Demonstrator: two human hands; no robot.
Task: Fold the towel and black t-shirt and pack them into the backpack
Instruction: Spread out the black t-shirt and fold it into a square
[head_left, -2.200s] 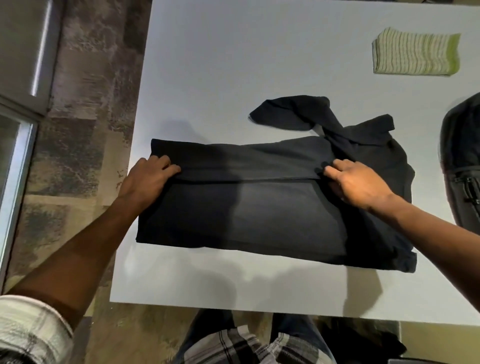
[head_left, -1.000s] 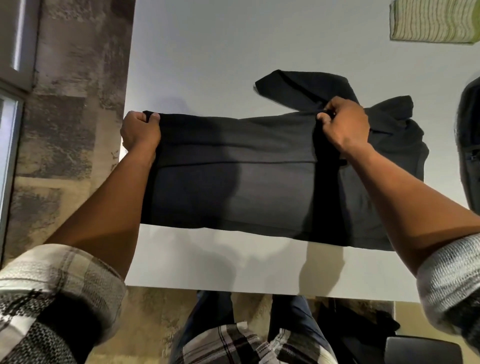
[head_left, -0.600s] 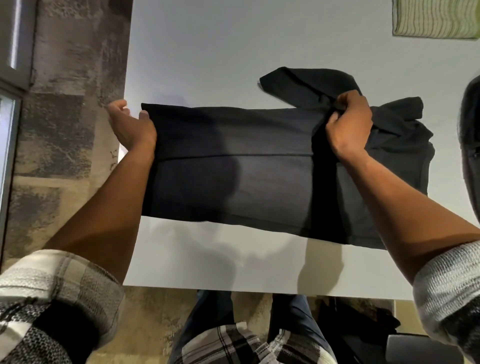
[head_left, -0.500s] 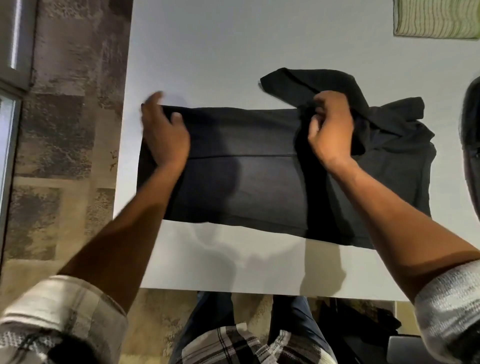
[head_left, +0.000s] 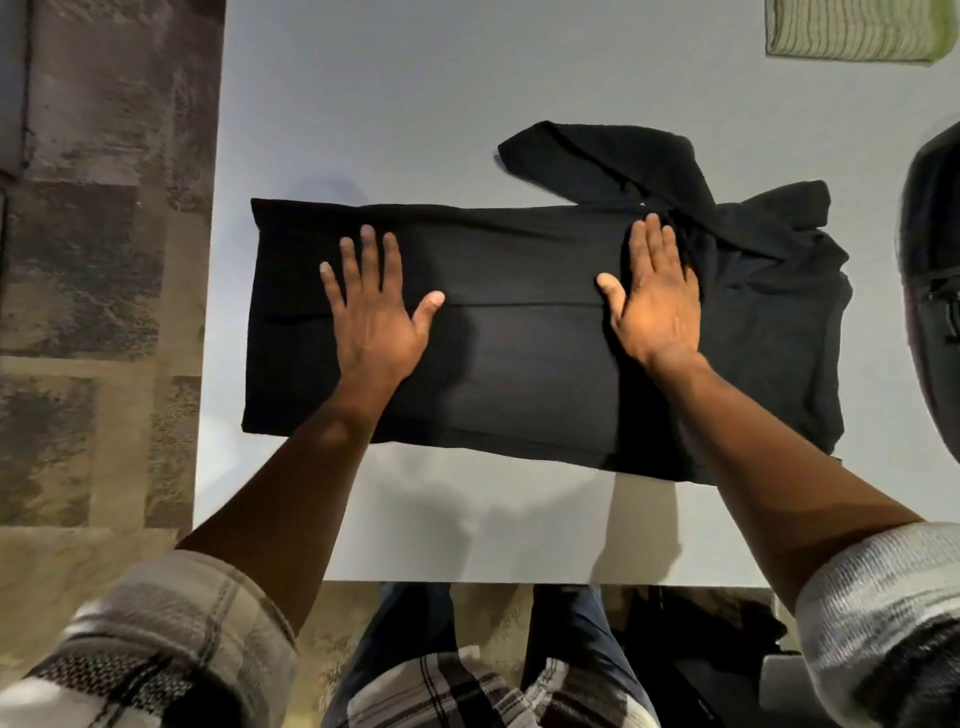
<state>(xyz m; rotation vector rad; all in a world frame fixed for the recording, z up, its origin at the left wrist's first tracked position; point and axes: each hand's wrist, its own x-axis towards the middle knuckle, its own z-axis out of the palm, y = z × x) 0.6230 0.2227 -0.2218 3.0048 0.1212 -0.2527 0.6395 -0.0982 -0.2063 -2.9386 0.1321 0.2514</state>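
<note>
A black t-shirt (head_left: 519, 374) is laid flat across the middle of a white table (head_left: 415, 104), folded into a long band that runs from near the table's left edge toward its right edge. A horizontal fold line is seen across the band, between the two thumbs. The left hand (head_left: 374, 317) is pressed palm-down on the left half of the shirt, with its fingers straight and spread and nothing grasped. The right hand (head_left: 657, 301) is pressed palm-down on the right half, its fingers straight and held together, the thumb pointed toward the left hand; nothing is grasped by it either. Beyond the right hand, one sleeve (head_left: 608, 161) is left unfolded and is angled toward the far edge of the table, while the collar end is bunched loosely at the right. A folded green striped towel (head_left: 852, 31) is placed at the far right corner of the table, well apart from the shirt. A dark backpack (head_left: 930, 291) is seen at the right edge, just beside the bunched end of the shirt and cut off by the picture's border. Plaid sleeves are rolled up on both forearms.
</note>
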